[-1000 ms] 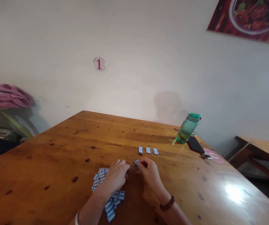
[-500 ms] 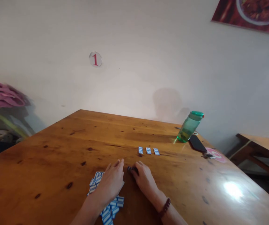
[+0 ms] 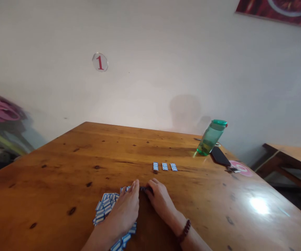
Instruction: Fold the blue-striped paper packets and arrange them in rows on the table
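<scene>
A loose pile of small flat blue-and-white pieces [image 3: 105, 207], like cards or tiles, lies on the wooden table at the front. Over its right side rests my left hand [image 3: 125, 209], fingers stretched out together, partly hiding the pile. To its right, my right hand [image 3: 161, 198] has its fingers curled down at the tabletop. A small dark thing [image 3: 142, 188] shows at those fingertips, between the two hands; its kind is hard to make out. Beyond the hands stand three short stacks or strips of blue-and-white pieces [image 3: 164, 166] in a row.
A leaning green bottle [image 3: 211, 137] stands at the back right of the wooden table [image 3: 61, 167]. Near it lie a black phone [image 3: 220, 156], a metal item [image 3: 233, 169] and a pink round mat [image 3: 242, 168]. A wall closes off the far side.
My left hand has moved slightly over the pile, its fingertips now close to the small dark thing. My right hand is nearly in the same place. The view has shifted slightly.
</scene>
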A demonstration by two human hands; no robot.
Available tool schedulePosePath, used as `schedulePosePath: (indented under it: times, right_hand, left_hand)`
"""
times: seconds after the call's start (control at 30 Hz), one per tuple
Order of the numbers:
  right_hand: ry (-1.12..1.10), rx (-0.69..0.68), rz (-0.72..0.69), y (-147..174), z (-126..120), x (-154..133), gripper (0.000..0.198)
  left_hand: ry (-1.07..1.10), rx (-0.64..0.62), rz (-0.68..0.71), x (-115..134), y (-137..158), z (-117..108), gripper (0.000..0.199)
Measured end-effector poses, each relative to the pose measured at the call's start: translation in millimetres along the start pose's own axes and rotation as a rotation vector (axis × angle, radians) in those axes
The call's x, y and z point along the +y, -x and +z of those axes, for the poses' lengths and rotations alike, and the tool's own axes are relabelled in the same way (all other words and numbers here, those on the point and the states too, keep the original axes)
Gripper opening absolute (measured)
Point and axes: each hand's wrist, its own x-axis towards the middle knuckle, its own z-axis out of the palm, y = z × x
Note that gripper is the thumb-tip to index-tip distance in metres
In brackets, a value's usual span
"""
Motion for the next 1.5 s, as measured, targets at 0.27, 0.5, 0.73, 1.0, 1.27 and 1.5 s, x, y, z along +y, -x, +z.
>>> schedulePosePath:
  times: [0.27, 0.5, 0.73, 1.0, 1.27, 1.5]
  right_hand:
    - [0.005, -0.005, 0.012, 0, 3, 1, 0.012]
    - [-0.496, 0.125, 0.164, -6, -4, -7, 0.010]
    - [-0.956, 0.114, 0.305, -6, -9, -19, 0.029]
    - [-1.163, -0.032, 0.291, 1, -16, -27, 0.037]
    - [-1.072, 0.027, 0.295, 0, -13, -23, 0.033]
    - [-0.933, 0.130, 0.196, 0, -19, -22, 0.021]
  left_hand:
    - [0.157, 0.063, -0.005, -9, -5, 11, 0.058]
    - [0.619, 0.408, -0.018, -15, -16, 9, 0.047]
    - [1.061, 0.435, 0.055, -4, -22, 3, 0.015]
    - [1.479, 0.403, -0.121, -4, -18, 0, 0.016]
    - [1.530, 0.316, -0.117, 0, -16, -2, 0.017]
    - [1.116, 0.458, -0.027, -1, -18, -3, 0.013]
